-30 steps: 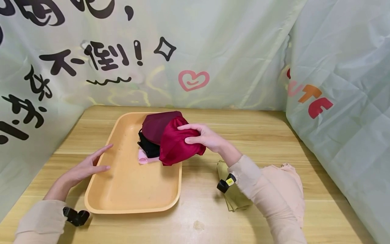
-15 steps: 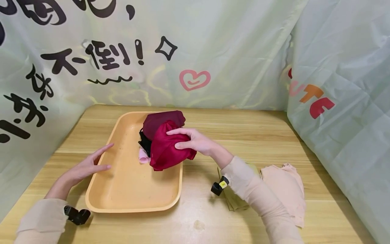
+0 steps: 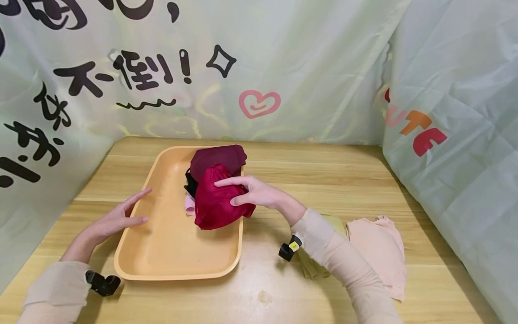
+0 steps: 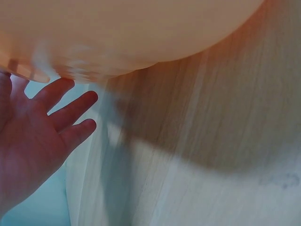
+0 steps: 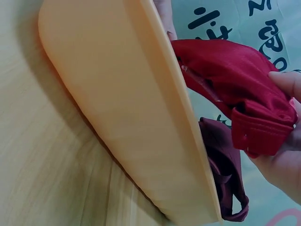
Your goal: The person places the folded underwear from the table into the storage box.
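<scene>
My right hand [image 3: 259, 192] pinches a red satin bra [image 3: 214, 204] between thumb and fingers, over the right side of an orange plastic tray [image 3: 174, 274]. In the right wrist view the folded bra [image 5: 225, 70] hangs past the tray's rim. Under and behind it lie a dark purple folded garment [image 3: 214, 157] with a strap loop, a black strappy garment [image 3: 190, 184] and a rolled pink cloth [image 3: 189, 205]; the bra partly hides them. At the tray's left rim my left hand [image 3: 115, 220] is spread, thumb and fingers apart, holding nothing.
Right of the tray, an olive folded cloth [image 3: 313, 265] lies partly hidden under my right forearm. Beside it is a pale pink folded garment [image 3: 380, 256]. Printed fabric curtains [image 3: 315, 72] border the wooden table [image 3: 275, 243] at the back and sides.
The right hand has carried the red bra left and slightly toward me, showing more of the purple garment and covering more of the black one. The left hand has stayed by the rim.
</scene>
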The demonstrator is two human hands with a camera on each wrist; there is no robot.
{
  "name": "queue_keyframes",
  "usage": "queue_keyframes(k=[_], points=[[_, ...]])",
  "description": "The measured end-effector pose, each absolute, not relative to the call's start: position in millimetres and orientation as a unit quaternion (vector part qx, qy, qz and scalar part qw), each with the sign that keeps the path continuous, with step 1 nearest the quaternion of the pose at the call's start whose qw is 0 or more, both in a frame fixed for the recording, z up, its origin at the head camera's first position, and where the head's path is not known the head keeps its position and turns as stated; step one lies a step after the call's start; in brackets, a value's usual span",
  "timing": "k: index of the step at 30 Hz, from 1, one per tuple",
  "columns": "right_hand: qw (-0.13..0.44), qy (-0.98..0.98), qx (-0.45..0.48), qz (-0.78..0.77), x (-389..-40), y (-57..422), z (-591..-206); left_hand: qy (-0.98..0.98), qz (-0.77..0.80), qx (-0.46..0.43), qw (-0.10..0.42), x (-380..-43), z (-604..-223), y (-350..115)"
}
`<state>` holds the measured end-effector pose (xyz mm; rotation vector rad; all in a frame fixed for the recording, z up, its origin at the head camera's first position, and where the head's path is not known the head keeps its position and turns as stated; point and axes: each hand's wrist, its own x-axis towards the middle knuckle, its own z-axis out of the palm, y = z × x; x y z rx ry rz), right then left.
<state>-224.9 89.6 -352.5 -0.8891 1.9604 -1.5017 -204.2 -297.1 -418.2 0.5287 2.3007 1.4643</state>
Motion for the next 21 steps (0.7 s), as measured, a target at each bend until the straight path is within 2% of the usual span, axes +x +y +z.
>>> queue_keyframes(k=[16, 21], points=[[0.291, 0.728, -0.360, -0.506, -226.2, 77.2, -363.0, 0.815, 0.518, 0.189, 0.180, -203.5, -418.3, -297.4], [0.326, 0.709, -0.402, -0.478, -228.6, 74.6, -366.8, 0.808, 0.528, 0.187, 0.181, -203.8, -418.5, -296.9]])
